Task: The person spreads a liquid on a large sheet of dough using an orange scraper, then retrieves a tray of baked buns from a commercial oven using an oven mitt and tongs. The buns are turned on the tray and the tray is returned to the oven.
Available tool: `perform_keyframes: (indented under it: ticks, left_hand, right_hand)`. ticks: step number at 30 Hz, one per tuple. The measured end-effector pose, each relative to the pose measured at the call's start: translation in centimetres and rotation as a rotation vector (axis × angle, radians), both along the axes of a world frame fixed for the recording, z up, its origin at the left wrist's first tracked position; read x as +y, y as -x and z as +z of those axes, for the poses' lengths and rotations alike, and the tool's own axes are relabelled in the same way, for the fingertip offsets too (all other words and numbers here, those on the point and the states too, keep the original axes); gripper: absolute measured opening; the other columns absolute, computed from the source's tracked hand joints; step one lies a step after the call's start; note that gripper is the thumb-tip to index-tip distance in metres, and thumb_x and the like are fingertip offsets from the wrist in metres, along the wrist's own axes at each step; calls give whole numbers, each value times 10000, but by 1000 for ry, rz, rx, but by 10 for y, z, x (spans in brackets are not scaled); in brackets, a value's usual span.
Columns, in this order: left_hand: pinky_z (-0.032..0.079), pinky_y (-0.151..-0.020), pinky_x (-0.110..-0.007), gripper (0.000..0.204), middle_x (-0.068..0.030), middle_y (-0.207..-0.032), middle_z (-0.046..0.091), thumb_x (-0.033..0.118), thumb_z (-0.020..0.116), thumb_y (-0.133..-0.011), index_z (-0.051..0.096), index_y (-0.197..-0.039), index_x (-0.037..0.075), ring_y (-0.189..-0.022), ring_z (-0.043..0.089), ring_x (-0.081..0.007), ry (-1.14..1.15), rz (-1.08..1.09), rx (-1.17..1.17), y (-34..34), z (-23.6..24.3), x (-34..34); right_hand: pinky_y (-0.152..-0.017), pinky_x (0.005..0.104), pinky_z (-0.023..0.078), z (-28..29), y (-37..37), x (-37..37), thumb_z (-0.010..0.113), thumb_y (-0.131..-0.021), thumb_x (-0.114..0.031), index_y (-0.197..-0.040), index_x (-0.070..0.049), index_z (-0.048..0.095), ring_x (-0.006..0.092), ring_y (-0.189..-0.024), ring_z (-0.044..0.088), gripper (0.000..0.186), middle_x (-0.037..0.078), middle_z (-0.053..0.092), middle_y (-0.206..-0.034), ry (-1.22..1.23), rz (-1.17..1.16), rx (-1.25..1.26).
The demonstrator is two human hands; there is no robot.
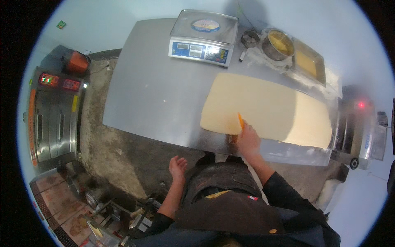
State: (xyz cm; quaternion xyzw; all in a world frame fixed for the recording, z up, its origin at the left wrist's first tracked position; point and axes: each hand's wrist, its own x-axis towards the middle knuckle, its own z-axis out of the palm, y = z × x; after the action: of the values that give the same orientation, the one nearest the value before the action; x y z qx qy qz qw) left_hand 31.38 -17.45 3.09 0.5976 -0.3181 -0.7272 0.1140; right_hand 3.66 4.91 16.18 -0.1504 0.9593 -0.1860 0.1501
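Note:
A large pale sheet of dough (273,107) lies on the right part of the steel table (140,90). In my right hand (249,140) is an orange plastic tool (240,119), possibly a scraper, held at the dough's near left part. My left hand (178,168) hangs beside the table's near edge with nothing in it, fingers loosely curled and apart.
A scale (199,51) stands at the back, beside a sieve (249,38), a metal bowl (281,43) and a tray (308,66). A steel oven (55,123) stands left, a steel machine (356,123) right, and assorted equipment (115,218) lower left. Concrete floor (107,156) shows around the table.

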Motion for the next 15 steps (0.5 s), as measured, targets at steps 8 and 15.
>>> perform_keyframes:
  ticks: [8,15]
  left_hand:
    - [587,-834,-426,525,-172,-1120,719,460,527,-1092,566,-1377,21,-963,716,-276,30,-69,2,10,-4,4]
    - [589,-807,-431,470,-166,-1090,725,420,507,-1107,594,-1335,19,-912,715,-264,30,-7,4,13,-13,-7]
  right_hand:
    - [-903,551,562,-22,-58,-111,528,-1023,-154,-1497,-30,525,466,-1020,698,490,291,713,-1092,-41,379,-479]
    - [-1006,460,572,-45,-29,-68,641,-1034,-292,-1440,-12,567,272,-1096,725,499,164,754,-1169,918,-59,-990]
